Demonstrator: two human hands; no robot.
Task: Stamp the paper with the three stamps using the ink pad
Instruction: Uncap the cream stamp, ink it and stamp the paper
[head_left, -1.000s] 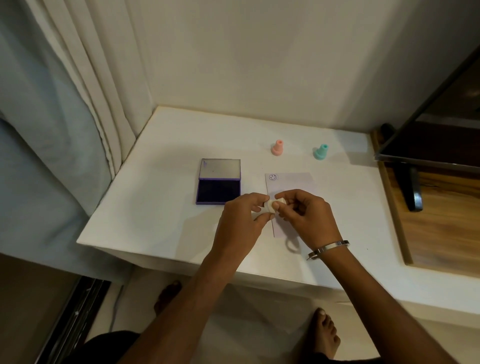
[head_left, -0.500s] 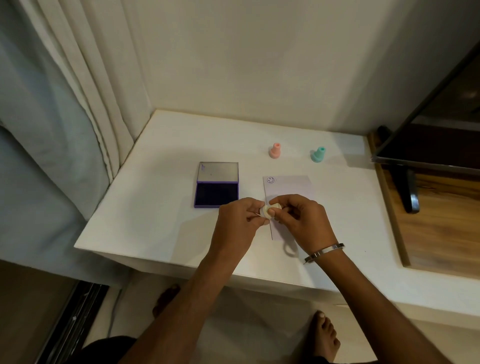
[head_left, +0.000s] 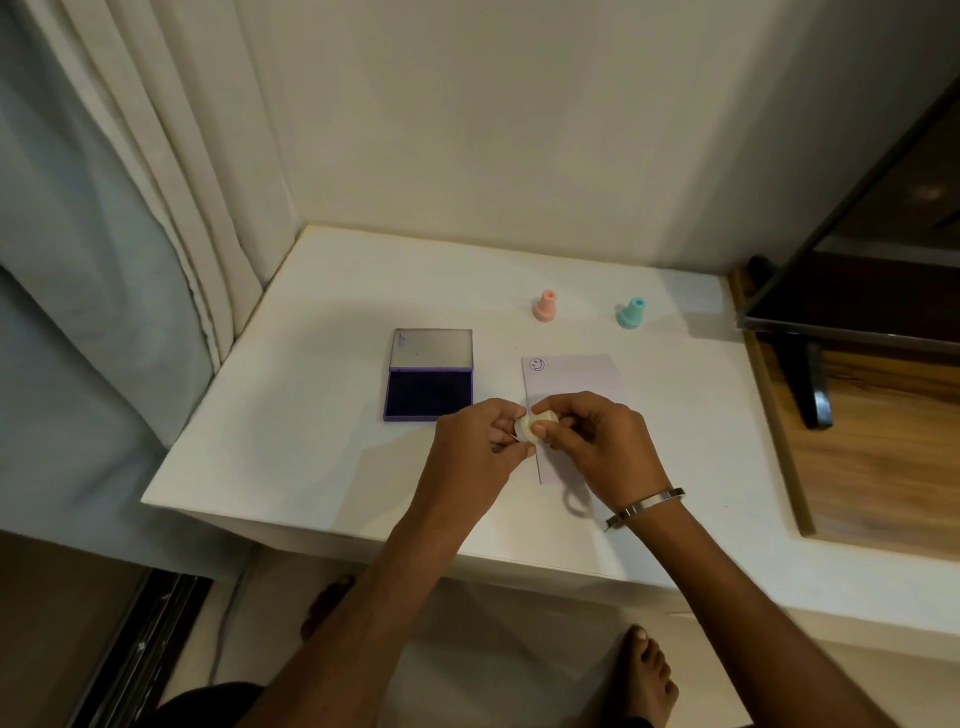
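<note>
left hand (head_left: 480, 447) and right hand (head_left: 597, 441) both pinch cream stamp (head_left: 535, 425) over paper (head_left: 571, 384) near desk front edge | risk: fumbled stamp drops, smudging smiley print (head_left: 537, 364)

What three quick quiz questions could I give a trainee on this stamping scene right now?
1. True or false: the ink pad lies open, its lid folded back.
2. How many marks show on the paper? A) none B) one C) three
3. Which thing do the left hand and right hand hold together?

Key
1. True.
2. B: one smiley mark at the far left corner.
3. The cream stamp; the pink stamp and teal stamp stand untouched beyond the paper.
</note>
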